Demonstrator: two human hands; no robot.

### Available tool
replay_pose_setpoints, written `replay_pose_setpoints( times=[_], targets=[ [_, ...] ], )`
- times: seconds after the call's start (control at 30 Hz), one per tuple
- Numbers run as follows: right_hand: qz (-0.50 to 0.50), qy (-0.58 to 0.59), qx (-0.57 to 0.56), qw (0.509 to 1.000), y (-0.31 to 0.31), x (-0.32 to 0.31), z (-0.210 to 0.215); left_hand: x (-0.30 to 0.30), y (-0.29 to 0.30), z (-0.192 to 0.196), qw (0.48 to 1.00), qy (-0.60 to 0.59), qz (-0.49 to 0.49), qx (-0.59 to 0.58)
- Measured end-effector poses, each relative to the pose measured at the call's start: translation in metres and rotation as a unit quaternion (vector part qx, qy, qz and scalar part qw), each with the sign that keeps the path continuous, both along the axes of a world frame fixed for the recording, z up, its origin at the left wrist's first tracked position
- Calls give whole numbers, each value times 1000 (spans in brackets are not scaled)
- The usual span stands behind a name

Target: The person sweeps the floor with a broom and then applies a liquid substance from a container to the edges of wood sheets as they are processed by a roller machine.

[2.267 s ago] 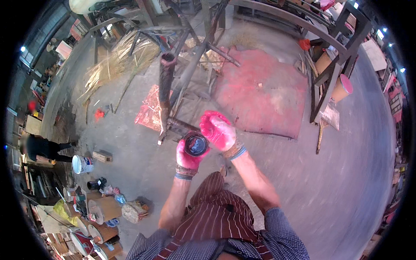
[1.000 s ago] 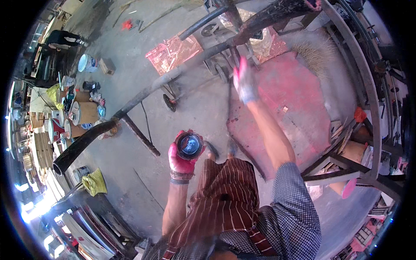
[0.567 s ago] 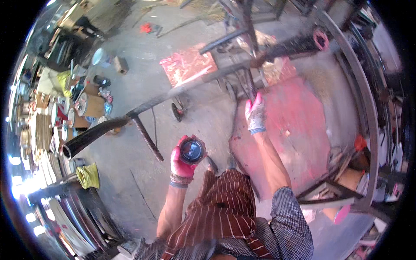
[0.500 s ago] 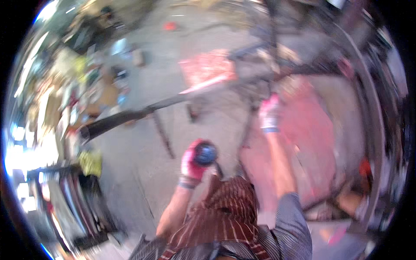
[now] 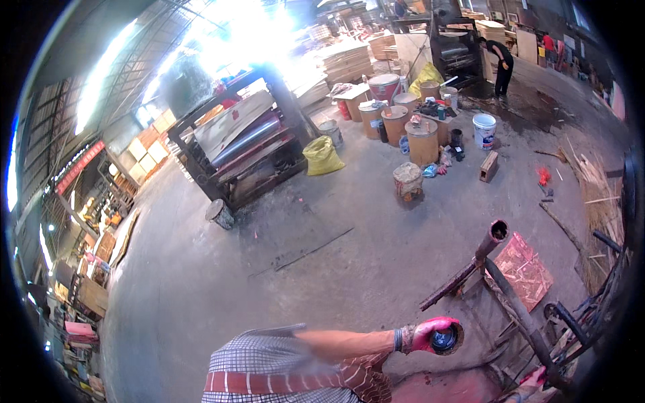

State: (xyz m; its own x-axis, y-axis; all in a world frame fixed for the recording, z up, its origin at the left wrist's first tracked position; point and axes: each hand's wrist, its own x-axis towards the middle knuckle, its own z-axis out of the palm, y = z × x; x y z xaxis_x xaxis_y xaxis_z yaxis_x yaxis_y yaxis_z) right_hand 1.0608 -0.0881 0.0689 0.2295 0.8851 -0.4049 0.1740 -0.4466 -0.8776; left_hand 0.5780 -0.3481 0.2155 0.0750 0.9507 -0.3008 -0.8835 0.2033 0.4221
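Observation:
My left hand (image 5: 424, 335), in a pink-and-white glove, is closed around a round, dark-rimmed container (image 5: 445, 340) with something blue inside. I cannot make out its exact kind. Low on the right, my right hand (image 5: 533, 380), gloved in pink too, is beside a dark metal pipe frame (image 5: 521, 305); whether its fingers grip the frame is unclear. One thick pipe end (image 5: 498, 230) of that frame points up, open and hollow. Behind the frame lies a pink-stained chipboard piece (image 5: 525, 272).
A roller machine (image 5: 245, 148) stands at the far left, with a yellow sack (image 5: 322, 156) by it. Several brown drums (image 5: 423, 142) and a white bucket (image 5: 484, 131) are farther back. Another person (image 5: 501, 66) bends near a second machine. Wood strips (image 5: 591, 181) lie at the right.
My view has swung up and to the left, bringing the machine and drums into sight. The container is still in my left hand; both hands now appear lower and farther right.

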Motion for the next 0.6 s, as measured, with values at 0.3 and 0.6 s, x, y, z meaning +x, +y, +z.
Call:
replay_pose_setpoints(
  times=[0.3,0.6],
  targets=[
    [19,71,-5,997,-68,-88,48,-9,11,32,1000,-6,-16,10],
    [22,232,-42,972,-141,-75,31,-11,5,18,1000,-10,4,19]
  ],
)
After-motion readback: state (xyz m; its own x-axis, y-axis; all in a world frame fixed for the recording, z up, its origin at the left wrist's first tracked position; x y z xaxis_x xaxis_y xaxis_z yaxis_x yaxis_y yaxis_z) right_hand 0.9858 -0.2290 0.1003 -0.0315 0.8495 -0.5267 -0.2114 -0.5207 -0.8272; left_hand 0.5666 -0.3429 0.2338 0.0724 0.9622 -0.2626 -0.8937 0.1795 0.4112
